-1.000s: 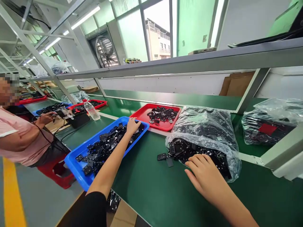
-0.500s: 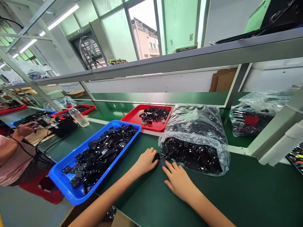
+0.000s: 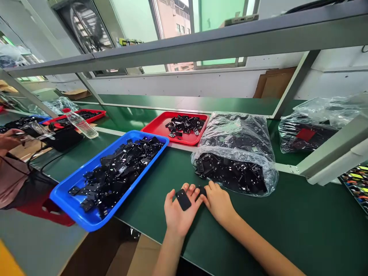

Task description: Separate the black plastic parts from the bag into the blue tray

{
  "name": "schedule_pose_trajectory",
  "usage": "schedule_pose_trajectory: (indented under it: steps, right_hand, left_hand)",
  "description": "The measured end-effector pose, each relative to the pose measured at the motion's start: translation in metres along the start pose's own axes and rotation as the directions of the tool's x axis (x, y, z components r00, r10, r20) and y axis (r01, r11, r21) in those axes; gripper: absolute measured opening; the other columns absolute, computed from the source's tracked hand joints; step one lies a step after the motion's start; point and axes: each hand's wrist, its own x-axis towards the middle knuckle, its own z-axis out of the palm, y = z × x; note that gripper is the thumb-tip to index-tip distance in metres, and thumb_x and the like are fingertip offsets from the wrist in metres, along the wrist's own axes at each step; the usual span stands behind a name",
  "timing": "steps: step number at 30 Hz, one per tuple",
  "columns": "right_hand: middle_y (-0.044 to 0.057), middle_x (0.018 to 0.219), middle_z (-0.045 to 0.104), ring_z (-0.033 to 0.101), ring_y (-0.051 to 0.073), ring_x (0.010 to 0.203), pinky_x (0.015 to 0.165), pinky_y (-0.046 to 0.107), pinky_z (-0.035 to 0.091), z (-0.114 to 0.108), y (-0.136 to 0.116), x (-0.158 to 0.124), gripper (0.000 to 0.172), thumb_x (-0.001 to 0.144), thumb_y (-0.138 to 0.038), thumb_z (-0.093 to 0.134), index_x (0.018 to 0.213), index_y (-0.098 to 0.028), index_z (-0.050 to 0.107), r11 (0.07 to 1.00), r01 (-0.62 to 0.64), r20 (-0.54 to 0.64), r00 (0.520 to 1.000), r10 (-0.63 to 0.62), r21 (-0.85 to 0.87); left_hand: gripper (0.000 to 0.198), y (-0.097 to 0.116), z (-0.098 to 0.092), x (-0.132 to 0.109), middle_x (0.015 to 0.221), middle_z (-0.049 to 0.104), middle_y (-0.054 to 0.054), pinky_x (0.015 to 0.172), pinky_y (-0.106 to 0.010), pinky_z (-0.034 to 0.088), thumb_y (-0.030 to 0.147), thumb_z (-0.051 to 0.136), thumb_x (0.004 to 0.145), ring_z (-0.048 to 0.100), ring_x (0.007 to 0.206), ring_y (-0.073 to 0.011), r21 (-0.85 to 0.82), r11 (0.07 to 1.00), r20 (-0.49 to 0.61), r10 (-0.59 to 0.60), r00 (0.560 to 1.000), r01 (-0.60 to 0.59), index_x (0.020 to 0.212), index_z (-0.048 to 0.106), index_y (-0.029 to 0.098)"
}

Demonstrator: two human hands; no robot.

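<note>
My left hand (image 3: 179, 214) is turned palm up over the green bench, a flat black rectangular plastic piece (image 3: 183, 200) lying across its palm and fingers. Close against its fingertips, my right hand (image 3: 219, 199) has its fingers closed on a second black piece (image 3: 202, 191), mostly covered by the fingers. Just beyond my hands lies a clear plastic bag (image 3: 237, 132), its mouth facing me, full of small black plastic parts (image 3: 230, 172). Left of them stands a blue tray (image 3: 67, 212) heaped with similar black parts (image 3: 123, 168).
A red tray (image 3: 156, 124) with fewer black parts stands behind the blue one. A water bottle (image 3: 82, 123) is at the left, near a co-worker's hand (image 3: 10, 140). Another filled bag (image 3: 310, 130) and a slanted metal post (image 3: 330, 153) are at the right. A shelf beam (image 3: 184, 48) crosses above.
My left hand has left the tabletop and turned palm up with a black piece on it. My right hand has closed on another piece beside it. The view has tilted down.
</note>
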Motion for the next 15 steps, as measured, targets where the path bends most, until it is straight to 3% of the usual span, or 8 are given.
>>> schedule_pose_trajectory:
  steps: [2, 5, 10, 13, 15]
  right_hand:
    - [0.007, 0.098, 0.06, 0.059, 0.021, 0.09, 0.065, 0.028, 0.048, -0.006, 0.009, -0.001, 0.011, 0.085, -0.021, 0.053, 0.093, -0.017, 0.06, 0.994, -0.029, 0.007, 1.0, 0.028, 0.104]
    - [0.005, 0.094, 0.06, 0.061, 0.018, 0.084, 0.067, 0.028, 0.047, -0.021, 0.026, -0.002, 0.015, 0.083, -0.027, 0.055, 0.094, -0.019, 0.061, 0.963, -0.092, -0.055, 0.993, 0.109, 0.253]
    - [0.004, 0.086, 0.06, 0.058, 0.017, 0.074, 0.066, 0.029, 0.046, -0.057, 0.034, -0.012, 0.021, 0.082, -0.032, 0.057, 0.097, -0.018, 0.059, 0.932, -0.007, -0.31, 0.942, 0.128, 0.363]
    - [0.003, 0.084, 0.058, 0.055, 0.015, 0.068, 0.063, 0.027, 0.045, -0.071, 0.023, -0.023, 0.02, 0.082, -0.03, 0.058, 0.099, -0.018, 0.058, 0.915, 0.104, -0.319, 0.947, 0.028, 0.389]
    - [0.003, 0.086, 0.058, 0.056, 0.015, 0.072, 0.064, 0.027, 0.046, -0.072, 0.012, -0.03, 0.019, 0.083, -0.028, 0.057, 0.1, -0.019, 0.057, 0.913, 0.157, -0.283, 0.958, -0.048, 0.376]
  left_hand:
    - [0.03, -0.011, -0.005, -0.003, 0.105, 0.063, -0.007, 0.098, -0.045, 0.037, 0.036, 0.042, 0.084, 0.054, 0.107, -0.0237, -0.124, 0.992, -0.035, 0.007, 0.999, -0.012, 0.096, 0.062, 0.018]
    - [0.038, -0.022, -0.014, -0.004, 0.131, 0.054, -0.004, 0.108, -0.045, 0.024, 0.031, 0.033, 0.089, 0.039, 0.128, -0.0241, -0.174, 0.984, 0.004, 0.025, 1.0, -0.023, 0.117, 0.057, 0.023]
    - [0.054, -0.032, -0.018, -0.007, 0.141, 0.043, -0.002, 0.111, -0.036, 0.021, 0.016, 0.031, 0.083, 0.032, 0.133, -0.0201, -0.19, 0.982, 0.043, 0.029, 0.999, -0.02, 0.136, 0.041, 0.026]
    - [0.066, -0.032, -0.013, -0.011, 0.142, 0.041, -0.007, 0.109, -0.036, 0.024, 0.016, 0.032, 0.08, 0.035, 0.131, -0.0201, -0.169, 0.985, 0.036, 0.039, 0.999, -0.033, 0.145, 0.021, 0.025]
    - [0.064, -0.029, -0.008, -0.014, 0.142, 0.04, -0.009, 0.107, -0.035, 0.029, 0.02, 0.032, 0.083, 0.037, 0.131, -0.0207, -0.141, 0.989, 0.03, 0.046, 0.999, -0.041, 0.145, 0.018, 0.024]
